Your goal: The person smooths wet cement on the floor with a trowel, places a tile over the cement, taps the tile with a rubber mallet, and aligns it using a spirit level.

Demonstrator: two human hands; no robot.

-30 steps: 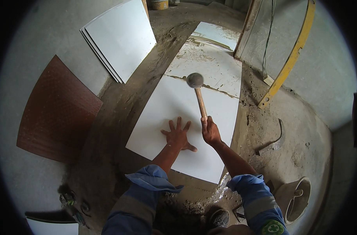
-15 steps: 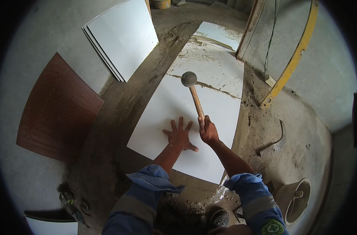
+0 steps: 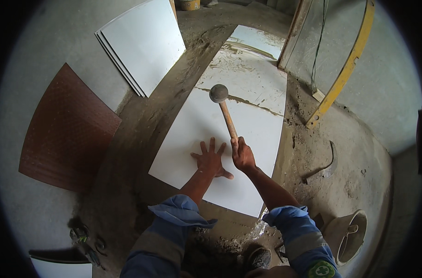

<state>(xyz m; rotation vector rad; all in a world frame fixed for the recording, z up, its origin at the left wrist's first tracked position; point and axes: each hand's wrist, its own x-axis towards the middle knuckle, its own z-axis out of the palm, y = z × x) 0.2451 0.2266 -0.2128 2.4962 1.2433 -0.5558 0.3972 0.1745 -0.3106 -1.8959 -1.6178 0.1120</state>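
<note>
My right hand (image 3: pixel 243 155) is closed round the wooden handle of a mallet (image 3: pixel 225 111), whose dark round head hangs over the far part of a white floor tile (image 3: pixel 183 134). Fingers spread wide, my left hand (image 3: pixel 211 158) lies flat on that same tile, left of the mallet. Beyond a mortar-smeared joint, another white tile (image 3: pixel 252 76) with mud streaks continues the row. I cannot tell whether the mallet head touches the surface.
Large white tiles (image 3: pixel 143 41) lean against the left wall, near a reddish-brown tile (image 3: pixel 67 134). A yellow spirit level (image 3: pixel 345 74) leans on the right wall. To the right lie a curved blade tool (image 3: pixel 329 167) and a bucket (image 3: pixel 331 236). A power tool (image 3: pixel 83 238) sits lower left.
The mallet and my right hand have shifted slightly left in the picture. My left hand stays spread on the tile.
</note>
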